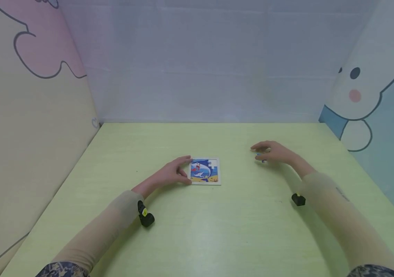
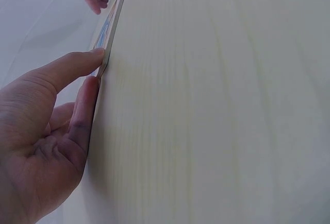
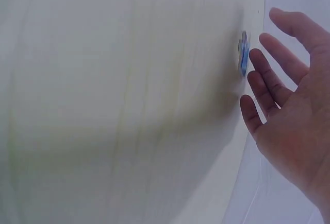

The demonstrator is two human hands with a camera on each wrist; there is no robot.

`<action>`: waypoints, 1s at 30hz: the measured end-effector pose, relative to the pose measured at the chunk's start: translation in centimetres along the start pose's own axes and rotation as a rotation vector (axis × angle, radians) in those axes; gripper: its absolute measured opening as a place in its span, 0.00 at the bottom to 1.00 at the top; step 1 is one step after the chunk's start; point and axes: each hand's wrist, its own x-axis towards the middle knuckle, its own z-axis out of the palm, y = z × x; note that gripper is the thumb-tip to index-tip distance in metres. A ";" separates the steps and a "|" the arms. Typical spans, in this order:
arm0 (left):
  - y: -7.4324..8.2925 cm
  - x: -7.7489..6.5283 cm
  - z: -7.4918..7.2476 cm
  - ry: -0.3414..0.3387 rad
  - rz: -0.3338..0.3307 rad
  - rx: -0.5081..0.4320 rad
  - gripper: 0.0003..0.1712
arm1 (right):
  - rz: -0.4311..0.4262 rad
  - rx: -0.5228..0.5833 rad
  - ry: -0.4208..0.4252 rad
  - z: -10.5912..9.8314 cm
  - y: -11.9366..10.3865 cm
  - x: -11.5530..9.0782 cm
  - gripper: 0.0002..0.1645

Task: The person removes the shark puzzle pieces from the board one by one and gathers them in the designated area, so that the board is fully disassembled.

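A small square jigsaw puzzle in a white frame lies on the table. It shows a blue and white dolphin above yellow sand, with a white gap at its upper right. My left hand holds its left edge, thumb at the near corner and a finger at the far one. In the left wrist view the thumb lies on the frame. To the right, my right hand hovers over a blue puzzle piece on the table. Its fingers are spread and bent a little, with the piece just beyond the fingertips.
The pale yellow-green table reaches back to a white sheet. Cartoon-printed panels stand along the left and right sides. A black wrist camera sits on the left sleeve, another black camera on the right.
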 end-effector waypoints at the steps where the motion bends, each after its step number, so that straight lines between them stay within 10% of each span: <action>1: 0.0 0.0 0.0 0.000 -0.001 0.002 0.51 | -0.006 0.001 0.010 0.3 -0.2 0.3 0.30; 30: 0.0 0.1 0.2 0.013 0.010 0.006 0.51 | -0.099 0.029 0.118 9.8 -10.2 4.3 0.35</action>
